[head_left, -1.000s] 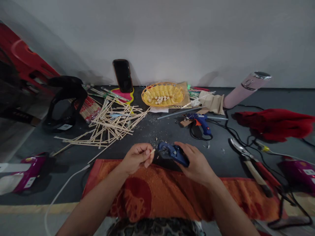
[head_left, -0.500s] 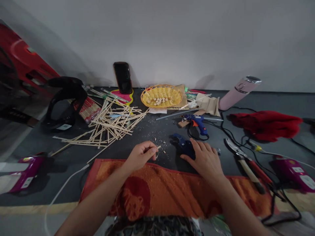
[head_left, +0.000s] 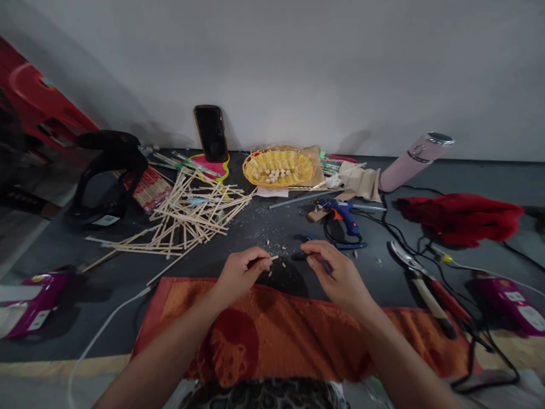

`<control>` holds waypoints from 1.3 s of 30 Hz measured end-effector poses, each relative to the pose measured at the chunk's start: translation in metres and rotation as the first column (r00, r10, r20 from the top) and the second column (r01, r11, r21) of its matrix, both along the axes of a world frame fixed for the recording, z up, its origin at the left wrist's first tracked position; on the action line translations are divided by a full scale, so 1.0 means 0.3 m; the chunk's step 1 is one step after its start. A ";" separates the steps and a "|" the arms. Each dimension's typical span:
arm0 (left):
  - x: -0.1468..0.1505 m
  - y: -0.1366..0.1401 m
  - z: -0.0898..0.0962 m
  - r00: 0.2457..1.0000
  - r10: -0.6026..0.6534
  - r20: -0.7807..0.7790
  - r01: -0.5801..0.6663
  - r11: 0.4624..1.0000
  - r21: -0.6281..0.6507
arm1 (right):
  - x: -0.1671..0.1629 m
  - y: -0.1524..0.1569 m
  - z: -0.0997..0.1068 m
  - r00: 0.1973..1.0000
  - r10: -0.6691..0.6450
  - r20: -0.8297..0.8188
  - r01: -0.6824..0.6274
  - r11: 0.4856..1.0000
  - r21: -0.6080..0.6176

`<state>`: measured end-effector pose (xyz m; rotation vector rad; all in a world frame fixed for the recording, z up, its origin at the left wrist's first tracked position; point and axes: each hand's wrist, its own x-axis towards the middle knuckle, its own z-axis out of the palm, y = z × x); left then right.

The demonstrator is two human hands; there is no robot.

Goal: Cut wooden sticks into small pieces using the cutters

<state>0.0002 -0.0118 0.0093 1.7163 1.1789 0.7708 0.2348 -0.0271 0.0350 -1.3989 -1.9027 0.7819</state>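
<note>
My left hand pinches a short pale wooden stick piece between thumb and fingertips, above the front of the dark tabletop. Facing it, my right hand is closed around a dark blue hand tool; its dark end points left toward the stick piece. The fingers hide much of this tool, so its exact kind is unclear. Just beyond the fingers a blue strip lies on the table, and I cannot tell whether it belongs to the same tool. Small wood bits are scattered between the hands.
Loose wooden sticks are heaped at left. A yellow basket with small cut pieces stands at the back, near a phone. Rightward are a blue glue gun, pruning shears, a red cloth, a pink tumbler and cables.
My right hand has gone from lying spread over the dark blue tool to gripping it, shifting slightly left. The left hand still pinches the stick piece in nearly the same place.
</note>
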 end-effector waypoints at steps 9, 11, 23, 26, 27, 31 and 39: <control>0.010 -0.018 0.029 0.981 -0.101 -0.167 0.128 0.979 0.159 | -0.120 -0.015 -0.054 0.807 -0.015 -0.590 -0.326 0.823 -0.466; 0.008 -0.019 0.032 0.963 -0.129 -0.239 0.174 0.968 0.181 | -0.126 -0.021 -0.072 0.786 -0.031 -0.617 -0.358 0.791 -0.496; 0.001 -0.025 0.028 0.885 -0.181 -0.428 0.303 0.924 0.235 | -0.130 -0.037 -0.119 0.755 -0.068 -0.652 -0.378 0.767 -0.519; 0.000 -0.024 0.036 0.925 -0.177 -0.337 0.260 0.940 0.220 | -0.133 -0.038 -0.113 0.686 -0.110 -0.719 -0.403 0.766 -0.501; -0.001 -0.023 0.039 0.936 -0.172 -0.308 0.244 0.946 0.214 | -0.133 -0.037 -0.112 0.668 -0.118 -0.734 -0.413 0.762 -0.499; -0.003 -0.018 0.039 0.970 -0.143 -0.198 0.176 0.971 0.163 | -0.130 -0.031 -0.117 0.625 -0.162 -0.764 -0.422 0.753 -0.505; 0.007 -0.021 0.029 0.997 -0.032 -0.067 0.037 0.997 0.068 | -0.126 -0.035 -0.137 0.610 -0.098 -0.786 -0.398 0.820 -0.411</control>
